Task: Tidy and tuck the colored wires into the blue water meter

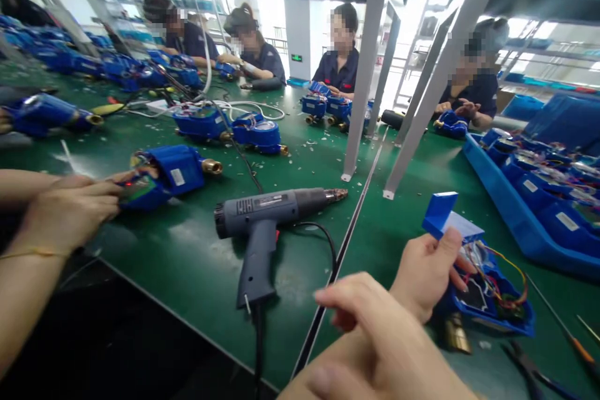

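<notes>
My left hand (424, 272) reaches to the right and pinches a blue plastic lid (440, 212) with a pale inner face. Under its fingers lies an open blue water meter housing (497, 297), with coloured wires inside and a brass fitting (457, 332) below. My right hand (363, 309) crosses in front of my left forearm, its index finger stretched leftward and nothing seen in it. Left of that finger, apart from it, a grey heat gun (267, 212) rests on the green bench (197, 262), nozzle to the right.
Pliers (529, 369) and a screwdriver (579, 344) lie at the lower right. A blue tray (497, 200) holds several meters. White posts (417, 100) rise from the bench. At left, a co-worker's hand (70, 212) handles a blue meter (175, 172). Several people sit opposite.
</notes>
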Available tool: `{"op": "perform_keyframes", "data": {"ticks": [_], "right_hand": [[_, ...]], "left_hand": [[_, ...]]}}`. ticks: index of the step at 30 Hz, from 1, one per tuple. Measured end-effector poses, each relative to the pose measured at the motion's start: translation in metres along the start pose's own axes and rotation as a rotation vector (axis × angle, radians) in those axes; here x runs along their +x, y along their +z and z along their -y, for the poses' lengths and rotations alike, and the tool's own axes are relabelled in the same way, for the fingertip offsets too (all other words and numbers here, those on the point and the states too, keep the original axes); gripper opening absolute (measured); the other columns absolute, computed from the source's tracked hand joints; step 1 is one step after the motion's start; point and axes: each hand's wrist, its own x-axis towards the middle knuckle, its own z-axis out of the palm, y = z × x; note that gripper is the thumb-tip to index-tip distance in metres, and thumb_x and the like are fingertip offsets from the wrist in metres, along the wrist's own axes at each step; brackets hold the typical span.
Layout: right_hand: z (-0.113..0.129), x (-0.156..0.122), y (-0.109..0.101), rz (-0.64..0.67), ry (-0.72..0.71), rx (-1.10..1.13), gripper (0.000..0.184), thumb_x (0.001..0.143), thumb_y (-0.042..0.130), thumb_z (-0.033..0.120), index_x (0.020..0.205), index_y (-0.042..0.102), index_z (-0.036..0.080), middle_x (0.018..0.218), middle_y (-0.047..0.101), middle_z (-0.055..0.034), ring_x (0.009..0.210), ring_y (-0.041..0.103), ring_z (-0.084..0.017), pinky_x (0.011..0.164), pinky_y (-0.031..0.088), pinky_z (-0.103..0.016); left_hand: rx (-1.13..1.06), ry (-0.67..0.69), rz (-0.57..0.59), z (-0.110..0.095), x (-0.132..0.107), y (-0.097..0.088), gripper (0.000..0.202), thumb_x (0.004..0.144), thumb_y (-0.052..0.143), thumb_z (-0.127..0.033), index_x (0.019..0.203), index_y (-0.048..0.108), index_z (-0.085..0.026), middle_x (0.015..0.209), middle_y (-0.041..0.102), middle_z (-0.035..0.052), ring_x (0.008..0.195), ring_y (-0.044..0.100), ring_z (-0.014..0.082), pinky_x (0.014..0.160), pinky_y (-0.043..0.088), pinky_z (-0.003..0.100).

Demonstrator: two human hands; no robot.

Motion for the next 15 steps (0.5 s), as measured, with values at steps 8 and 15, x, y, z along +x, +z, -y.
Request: {"op": "perform_keyframes", "data": {"ticks": [8,15], "right_hand": [[0.004,0.134,0.114,0.124,0.705,-0.067,0.114,0.066,0.075,0.069,0.149,0.022,0.012,0.136,0.033,-0.0212,0.127,0.039,-0.040,0.103,0.040,-0.052],[-0.017,0.143,0.130,0.140,0.848,-0.188,0.120,0.059,0.083,0.026,0.153,0.009,0.011,0.136,0.031,-0.0247,0.111,0.057,-0.038,0.094,0.048,-0.045]], "left_hand": [[-0.040,0.007,0.037,0.009,-0.001,-0.005,0.054,0.076,0.053,-0.067,0.066,0.057,-0.014,0.061,0.063,0.0044,0.038,0.047,0.0085,0.044,0.033,0.024],[-0.124,0.013,0.049,0.011,-0.004,-0.005,0.033,0.077,0.058,-0.046,0.090,0.056,-0.016,0.074,0.061,-0.0007,0.040,0.053,0.0080,0.045,0.037,0.022]]}}
